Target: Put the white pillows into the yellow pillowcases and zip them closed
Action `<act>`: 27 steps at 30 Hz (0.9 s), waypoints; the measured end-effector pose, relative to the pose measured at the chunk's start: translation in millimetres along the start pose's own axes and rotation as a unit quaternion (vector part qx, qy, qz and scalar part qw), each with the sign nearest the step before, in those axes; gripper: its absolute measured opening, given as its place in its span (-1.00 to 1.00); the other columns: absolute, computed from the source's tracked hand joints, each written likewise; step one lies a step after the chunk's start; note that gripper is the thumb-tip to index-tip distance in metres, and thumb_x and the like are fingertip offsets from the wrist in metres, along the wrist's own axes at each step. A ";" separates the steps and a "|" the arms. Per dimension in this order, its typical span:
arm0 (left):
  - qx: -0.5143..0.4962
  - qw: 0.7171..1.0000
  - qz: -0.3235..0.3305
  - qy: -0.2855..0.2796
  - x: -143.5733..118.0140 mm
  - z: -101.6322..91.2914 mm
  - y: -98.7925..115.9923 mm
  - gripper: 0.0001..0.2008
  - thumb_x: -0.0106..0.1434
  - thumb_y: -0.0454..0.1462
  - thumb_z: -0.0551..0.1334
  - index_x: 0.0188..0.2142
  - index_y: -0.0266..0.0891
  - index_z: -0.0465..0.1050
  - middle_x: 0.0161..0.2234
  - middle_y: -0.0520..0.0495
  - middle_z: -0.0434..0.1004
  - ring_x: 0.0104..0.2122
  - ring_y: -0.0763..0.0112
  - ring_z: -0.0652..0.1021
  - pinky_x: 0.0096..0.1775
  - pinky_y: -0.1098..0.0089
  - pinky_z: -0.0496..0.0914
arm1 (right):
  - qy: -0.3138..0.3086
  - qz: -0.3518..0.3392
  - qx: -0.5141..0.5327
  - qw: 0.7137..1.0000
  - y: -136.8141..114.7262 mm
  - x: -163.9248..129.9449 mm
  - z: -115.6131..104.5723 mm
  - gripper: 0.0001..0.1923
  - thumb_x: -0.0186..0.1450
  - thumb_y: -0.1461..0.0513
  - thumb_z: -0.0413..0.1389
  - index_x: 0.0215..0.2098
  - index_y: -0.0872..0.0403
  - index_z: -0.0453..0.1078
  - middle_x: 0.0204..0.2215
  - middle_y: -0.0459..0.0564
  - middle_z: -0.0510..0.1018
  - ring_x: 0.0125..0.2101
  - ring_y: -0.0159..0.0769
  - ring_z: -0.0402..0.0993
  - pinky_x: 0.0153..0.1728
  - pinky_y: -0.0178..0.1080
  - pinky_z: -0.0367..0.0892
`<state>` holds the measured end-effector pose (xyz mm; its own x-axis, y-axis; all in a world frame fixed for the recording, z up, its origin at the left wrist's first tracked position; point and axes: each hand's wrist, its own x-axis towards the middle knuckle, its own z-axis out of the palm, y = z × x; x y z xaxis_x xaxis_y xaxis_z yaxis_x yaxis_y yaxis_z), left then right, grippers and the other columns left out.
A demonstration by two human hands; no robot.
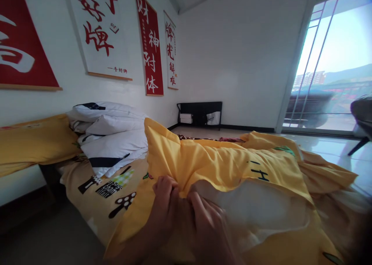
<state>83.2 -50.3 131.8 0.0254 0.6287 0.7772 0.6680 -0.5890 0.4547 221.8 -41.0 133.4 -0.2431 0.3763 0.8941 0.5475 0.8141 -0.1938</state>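
Note:
A yellow pillowcase (215, 156) with dark "HI" lettering lies in front of me on the bed. Through a wide gap in its cloth shows a white pillow (255, 206). My left hand (165, 195) is closed on the gathered pillowcase at the left end of this gap. Close beside it, my right hand (206, 214) has its fingers curled over the edge of the same cloth, against the white pillow. The fingertips of both hands are partly hidden in the folds.
White pillows (116, 135) with dark bands are stacked on the patterned beige sheet (75, 172). Further left lies another yellow pillow (31, 141). A black rack (200, 113) stands by the far wall, and a chair (363, 115) is near the glass door (316, 67).

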 end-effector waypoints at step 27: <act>0.174 0.957 0.221 -0.077 9.2 -11.0 -10.5 -0.80 0.27 -0.44 -0.03 -0.28 -0.27 0.33 -0.37 -0.08 0.38 -0.32 0.33 0.33 -0.21 0.26 0.14 | -0.091 0.086 0.107 0.986 17.8 9.2 -9.9 -0.77 0.36 0.27 -0.07 -0.47 0.07 0.22 -0.62 -0.15 0.40 -0.64 -0.48 0.28 -0.58 -0.41 0.07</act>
<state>68.3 -44.0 138.9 0.4533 0.4404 0.7750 0.7733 -0.6268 -0.0961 237.3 -27.5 142.2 -0.3126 0.5737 0.7571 0.4159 0.7992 -0.4340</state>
